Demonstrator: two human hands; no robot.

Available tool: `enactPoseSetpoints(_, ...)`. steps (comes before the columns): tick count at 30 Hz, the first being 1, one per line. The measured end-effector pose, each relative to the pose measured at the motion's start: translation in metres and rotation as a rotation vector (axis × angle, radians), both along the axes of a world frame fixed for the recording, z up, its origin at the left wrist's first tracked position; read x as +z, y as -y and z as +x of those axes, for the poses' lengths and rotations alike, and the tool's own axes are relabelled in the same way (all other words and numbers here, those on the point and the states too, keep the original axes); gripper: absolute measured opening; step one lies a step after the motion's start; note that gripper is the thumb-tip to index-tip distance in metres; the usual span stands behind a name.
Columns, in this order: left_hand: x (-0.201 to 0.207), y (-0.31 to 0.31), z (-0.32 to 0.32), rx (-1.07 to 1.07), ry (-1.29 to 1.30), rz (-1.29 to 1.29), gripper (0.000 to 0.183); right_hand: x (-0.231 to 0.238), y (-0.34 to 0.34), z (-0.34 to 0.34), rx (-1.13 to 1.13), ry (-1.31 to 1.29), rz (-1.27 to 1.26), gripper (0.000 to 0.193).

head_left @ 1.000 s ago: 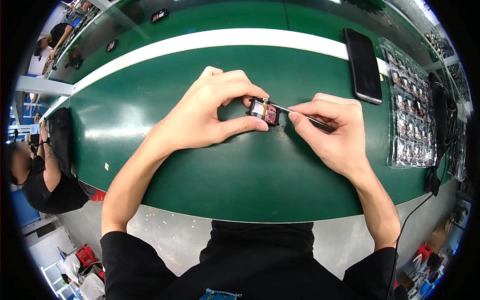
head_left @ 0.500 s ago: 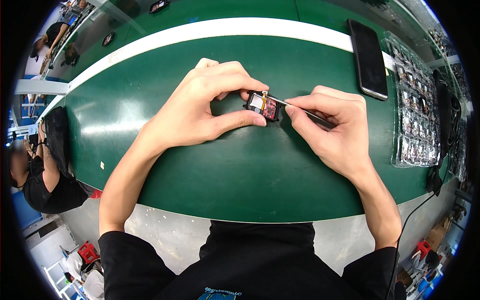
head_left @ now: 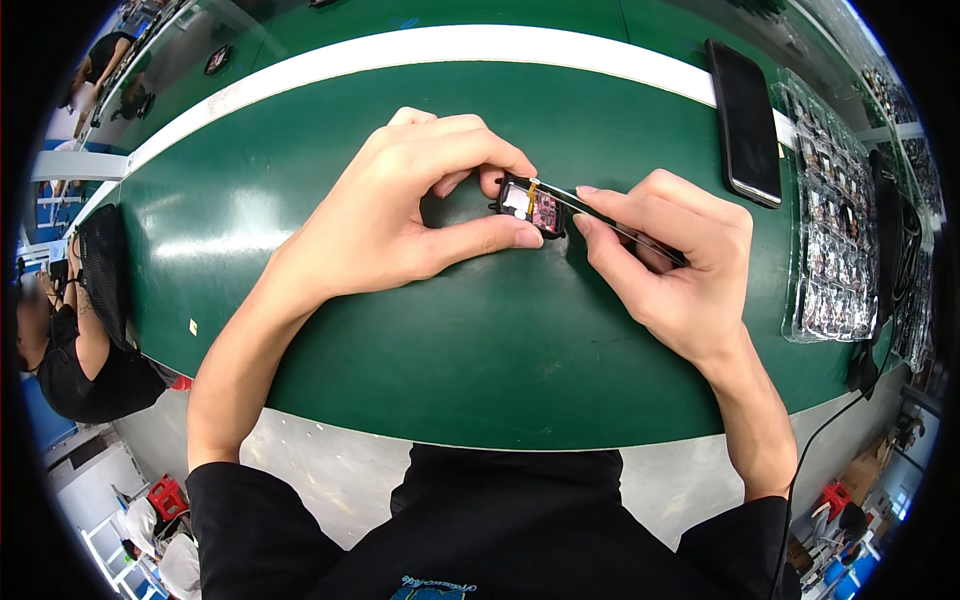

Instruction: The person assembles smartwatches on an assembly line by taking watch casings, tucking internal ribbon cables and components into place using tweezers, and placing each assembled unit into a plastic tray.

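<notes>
Your slim metal tweezer-like tool (head_left: 562, 195) has shifted to the far end of the flat yellow ribbon (head_left: 532, 196), so attention seems centred there. Your right hand (head_left: 690, 250) grips it, thumb and forefinger slightly wider; your left hand (head_left: 415, 195) pinches the small black-framed electronic module (head_left: 547, 213), mid-bench (head_left: 450, 370).

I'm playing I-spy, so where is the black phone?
In the head view, the black phone lies upper right, across the white strip, left of the clear plastic tray.
</notes>
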State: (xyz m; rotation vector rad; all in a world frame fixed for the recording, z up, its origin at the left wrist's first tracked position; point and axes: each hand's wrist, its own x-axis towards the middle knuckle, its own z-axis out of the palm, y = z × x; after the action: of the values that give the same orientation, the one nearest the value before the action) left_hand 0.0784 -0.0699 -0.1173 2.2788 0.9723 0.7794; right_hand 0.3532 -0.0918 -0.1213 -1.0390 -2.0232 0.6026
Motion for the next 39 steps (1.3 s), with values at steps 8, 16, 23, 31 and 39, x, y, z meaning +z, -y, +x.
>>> enactPoseSetpoints(8,0.001,-0.001,-0.003,-0.010,-0.003,-0.025,0.046,-0.002,0.000,-0.004,0.009,-0.001,0.054,0.021)
enactPoseSetpoints(16,0.003,-0.009,-0.011,-0.104,0.023,-0.152,0.051,0.008,-0.002,0.001,0.036,-0.065,-0.206,0.013)
enactPoseSetpoints(23,0.004,-0.010,-0.012,-0.107,-0.006,-0.141,0.049,0.008,-0.003,0.000,0.035,-0.068,-0.190,0.013)
enactPoseSetpoints(31,0.002,-0.007,-0.011,-0.103,-0.021,-0.093,0.049,0.004,-0.002,0.003,0.070,-0.031,-0.186,0.014)
enactPoseSetpoints(39,0.001,-0.004,-0.008,-0.113,-0.046,-0.048,0.041,0.005,-0.001,-0.001,0.047,-0.061,-0.204,0.011)
